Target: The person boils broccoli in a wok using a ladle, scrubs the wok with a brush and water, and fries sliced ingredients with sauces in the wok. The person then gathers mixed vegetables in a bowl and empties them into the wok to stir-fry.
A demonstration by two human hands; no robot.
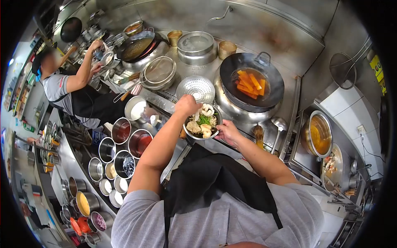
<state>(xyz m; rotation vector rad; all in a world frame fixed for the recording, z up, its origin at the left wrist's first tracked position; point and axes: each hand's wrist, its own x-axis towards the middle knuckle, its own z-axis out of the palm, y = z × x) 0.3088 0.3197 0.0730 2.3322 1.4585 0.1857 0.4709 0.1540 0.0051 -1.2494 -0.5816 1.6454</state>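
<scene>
A metal bowl holds white pieces, pale yellowish pieces and green vegetables. My right hand grips its right rim between thumb and fingers. At the upper left rim is my left hand, with its fingers curled together beside the white pieces; what they pinch is hidden. Just beyond the bowl lies a round perforated strainer. To the upper right, a black wok contains orange strips in liquid.
Metal containers of sauces and powders stand at the left. A co-worker works at another wok at the upper left. A ladle and a brush lie right of my right hand. A pot of brown liquid is farther right.
</scene>
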